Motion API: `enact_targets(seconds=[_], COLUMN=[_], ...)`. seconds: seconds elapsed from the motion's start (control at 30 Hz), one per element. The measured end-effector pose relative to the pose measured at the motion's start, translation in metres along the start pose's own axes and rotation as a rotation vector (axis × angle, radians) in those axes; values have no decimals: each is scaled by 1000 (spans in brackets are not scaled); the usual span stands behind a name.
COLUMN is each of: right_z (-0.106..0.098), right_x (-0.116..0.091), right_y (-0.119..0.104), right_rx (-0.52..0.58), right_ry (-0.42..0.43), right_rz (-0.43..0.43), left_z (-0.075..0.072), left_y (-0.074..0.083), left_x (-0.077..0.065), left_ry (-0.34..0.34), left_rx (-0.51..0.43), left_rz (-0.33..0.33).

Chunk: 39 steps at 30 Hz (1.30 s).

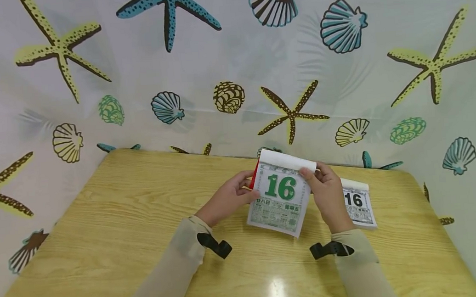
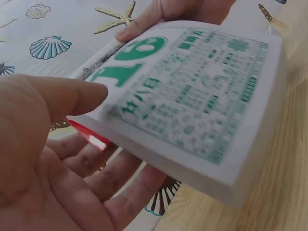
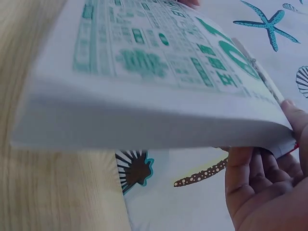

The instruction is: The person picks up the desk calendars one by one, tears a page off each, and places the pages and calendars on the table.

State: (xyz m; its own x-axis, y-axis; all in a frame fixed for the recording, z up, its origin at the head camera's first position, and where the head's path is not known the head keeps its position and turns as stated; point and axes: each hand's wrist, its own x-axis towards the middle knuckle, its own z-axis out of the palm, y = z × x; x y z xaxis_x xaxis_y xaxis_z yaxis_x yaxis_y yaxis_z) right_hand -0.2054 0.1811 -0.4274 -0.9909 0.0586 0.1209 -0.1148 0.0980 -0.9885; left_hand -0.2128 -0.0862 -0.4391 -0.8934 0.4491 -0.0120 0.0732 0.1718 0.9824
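Head | calendar [image 1: 281, 188]: fine print [image 1: 273, 216] illegible | right hand [image 1: 330, 196]: partly hides second calendar [image 1: 359, 202]

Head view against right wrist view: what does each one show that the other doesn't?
Only the head view: the second calendar with a black 16, lying partly hidden behind the right hand, and both sleeves with black wrist bands.

Only the right wrist view: a close look at the thick page edge of the held calendar, and the right hand's palm side, with fingers under the calendar.

Both: the held calendar's green print, the right hand, the wooden table and the sea-patterned backdrop.
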Motion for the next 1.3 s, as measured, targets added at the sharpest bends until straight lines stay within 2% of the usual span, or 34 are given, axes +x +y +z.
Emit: enact_targets(seconds=[0.13,0.4,0.53,0.63,0.7,0.9,1.03,1.13,1.3], right_z=[0,3,0,-1,-1,1,1,0,-3], right_x=[0,-3,-2,-2,-2,-4,-5,-4,-3], right_y=[-3,-6,-7,-8,-9,-8,-6,-6,-8], right_rx=[41,42,97,139,129,-51,-123,-71,71], right_ry=[30,16,-16,-72,-119,-316,-415,-370,-200], right_rz=[8,1,48,92,119,176,164,126,39], left_z=[1,8,11,12,12,12,8,6,6], left_y=[1,-5,-3,2,4,5,5,6,6], left_x=[0,2,1,0,0,3,2,0,-3], left_ry=[-26,-86,-53,0,32,126,127,90,-7], left_rx=[18,-2,-10,-36,-60,-128,-153,-143,-98], left_rz=[1,5,14,40,62,101,111,115,107])
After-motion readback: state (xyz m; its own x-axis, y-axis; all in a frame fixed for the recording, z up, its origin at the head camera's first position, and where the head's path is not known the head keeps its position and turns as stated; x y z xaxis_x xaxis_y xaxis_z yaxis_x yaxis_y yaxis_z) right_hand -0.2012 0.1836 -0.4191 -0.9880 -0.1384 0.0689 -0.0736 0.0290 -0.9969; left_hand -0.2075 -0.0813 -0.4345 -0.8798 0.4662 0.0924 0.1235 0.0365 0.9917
